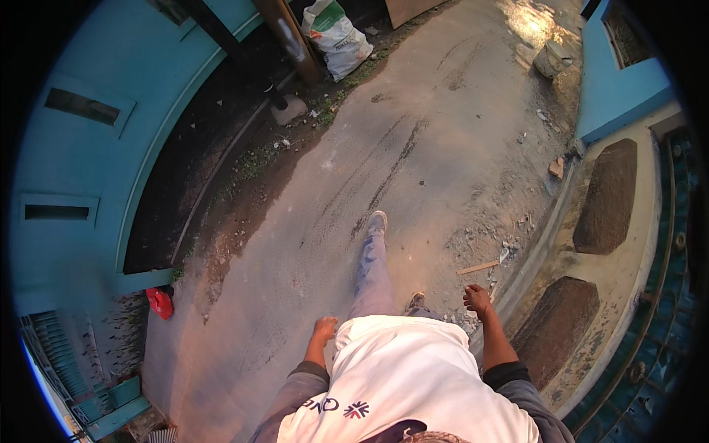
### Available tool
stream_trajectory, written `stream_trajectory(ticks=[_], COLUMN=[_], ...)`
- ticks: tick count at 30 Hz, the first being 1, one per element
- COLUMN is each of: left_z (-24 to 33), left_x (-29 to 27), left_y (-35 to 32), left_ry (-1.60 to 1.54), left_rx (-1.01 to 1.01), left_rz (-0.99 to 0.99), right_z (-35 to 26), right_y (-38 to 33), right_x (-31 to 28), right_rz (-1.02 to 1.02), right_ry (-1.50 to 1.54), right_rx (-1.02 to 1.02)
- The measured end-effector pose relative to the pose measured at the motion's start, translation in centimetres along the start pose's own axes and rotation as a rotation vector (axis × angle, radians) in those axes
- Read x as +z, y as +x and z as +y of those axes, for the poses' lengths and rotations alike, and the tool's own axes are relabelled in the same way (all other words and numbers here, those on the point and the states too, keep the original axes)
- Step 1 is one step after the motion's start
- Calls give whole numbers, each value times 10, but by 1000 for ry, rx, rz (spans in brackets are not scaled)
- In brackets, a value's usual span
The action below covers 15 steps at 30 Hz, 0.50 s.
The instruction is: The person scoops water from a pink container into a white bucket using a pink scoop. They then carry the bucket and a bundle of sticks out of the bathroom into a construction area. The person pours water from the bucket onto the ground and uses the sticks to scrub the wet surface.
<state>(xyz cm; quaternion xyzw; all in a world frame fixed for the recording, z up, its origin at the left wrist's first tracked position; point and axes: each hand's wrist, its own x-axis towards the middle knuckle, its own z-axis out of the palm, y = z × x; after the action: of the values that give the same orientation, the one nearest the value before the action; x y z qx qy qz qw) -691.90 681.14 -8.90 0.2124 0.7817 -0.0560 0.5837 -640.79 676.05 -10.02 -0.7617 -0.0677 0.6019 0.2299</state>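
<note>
My left hand (325, 327) hangs beside my left hip, over the paved lane (325, 244). Its fingers look curled in, with nothing seen in them. Out to the right, my right hand (476, 298) is held away from my body with its fingers closed loosely and no object showing. Below it on the ground lies a short wooden strip (478, 267) next to a low wall. One shoe (377, 222) is stretched forward on the lane, and the other shoe (416, 300) is close under me.
Rubble (509, 229) lines the right edge beside a concrete wall (635, 269). A broken brick (556, 168) and a bucket (552, 59) sit farther along. At left are a ditch (185, 170), a post (288, 40), a filled white sack (338, 44) and a red bag (159, 303).
</note>
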Motion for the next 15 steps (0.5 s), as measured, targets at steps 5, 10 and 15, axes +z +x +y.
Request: stream_trajectory(ticks=[5, 10, 15], left_z=[88, 335, 480], left_x=[-62, -111, -119], left_y=[113, 74, 100], left_ry=[262, 68, -12], left_rx=[252, 369, 542], left_rz=[-43, -21, -10], right_z=[-2, -43, -99], right_y=[10, -4, 1], right_x=[8, 51, 103], right_rz=[133, 203, 206], right_ry=[60, 206, 109], right_rx=[194, 236, 95])
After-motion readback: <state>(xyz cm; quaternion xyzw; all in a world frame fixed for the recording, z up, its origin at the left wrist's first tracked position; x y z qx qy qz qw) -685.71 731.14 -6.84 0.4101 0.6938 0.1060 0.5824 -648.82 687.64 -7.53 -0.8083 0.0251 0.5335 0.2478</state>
